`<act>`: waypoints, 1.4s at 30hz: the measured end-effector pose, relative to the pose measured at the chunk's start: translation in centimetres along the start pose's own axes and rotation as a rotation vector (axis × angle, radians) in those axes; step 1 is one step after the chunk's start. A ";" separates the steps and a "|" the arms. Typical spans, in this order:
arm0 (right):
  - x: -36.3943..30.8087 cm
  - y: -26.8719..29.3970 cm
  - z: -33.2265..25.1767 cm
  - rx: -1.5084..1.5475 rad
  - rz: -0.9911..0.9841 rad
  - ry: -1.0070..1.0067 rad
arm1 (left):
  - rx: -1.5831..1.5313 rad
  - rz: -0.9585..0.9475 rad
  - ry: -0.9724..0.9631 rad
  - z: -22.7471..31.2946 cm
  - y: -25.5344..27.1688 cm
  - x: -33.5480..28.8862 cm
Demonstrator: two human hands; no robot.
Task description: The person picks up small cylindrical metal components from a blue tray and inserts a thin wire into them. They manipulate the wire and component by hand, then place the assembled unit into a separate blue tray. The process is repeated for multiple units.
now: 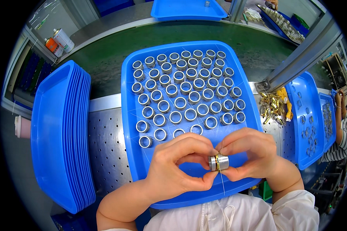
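Note:
A short silver metal cylinder (224, 161) with a yellowish-brown band around it lies sideways between my hands, above the near part of a blue tray (126, 100). My left hand (181, 163) is closed on its left end with thumb and fingertips. On the other end, my right hand (252, 152) grips it the same way, thumb below and fingers above. A thin wire (223, 184) hangs down from the cylinder. Rows of similar silver rings (180, 107) stand upright in the tray, with fine wires sticking out beside them.
Stacked blue trays (56, 131) stand at the left, near a pink cup (23, 127). Beyond the green belt (100, 65) lies another blue tray (189, 17). Brass-coloured parts (273, 107) lie right of a metal post (297, 57). A co-worker's arm (338, 119) shows at far right.

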State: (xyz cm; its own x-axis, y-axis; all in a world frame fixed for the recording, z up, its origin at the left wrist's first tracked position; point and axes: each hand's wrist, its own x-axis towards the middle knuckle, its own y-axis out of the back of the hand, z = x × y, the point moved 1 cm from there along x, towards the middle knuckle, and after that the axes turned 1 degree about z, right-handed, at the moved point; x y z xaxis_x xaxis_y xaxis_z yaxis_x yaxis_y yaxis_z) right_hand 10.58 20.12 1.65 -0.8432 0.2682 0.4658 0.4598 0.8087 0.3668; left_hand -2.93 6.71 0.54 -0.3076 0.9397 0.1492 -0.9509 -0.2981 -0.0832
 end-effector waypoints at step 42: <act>0.1 -0.2 0.4 0.369 0.062 -0.272 | 0.015 0.051 -0.049 -0.1 0.5 0.3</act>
State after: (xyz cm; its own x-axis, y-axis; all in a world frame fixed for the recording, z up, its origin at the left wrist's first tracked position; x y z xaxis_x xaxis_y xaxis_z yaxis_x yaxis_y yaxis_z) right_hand 10.31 20.18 1.26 -0.8822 0.4100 0.2315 0.4237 0.9058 0.0103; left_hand -3.48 6.91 0.50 -0.3570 0.9139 0.1933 -0.9341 -0.3487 -0.0769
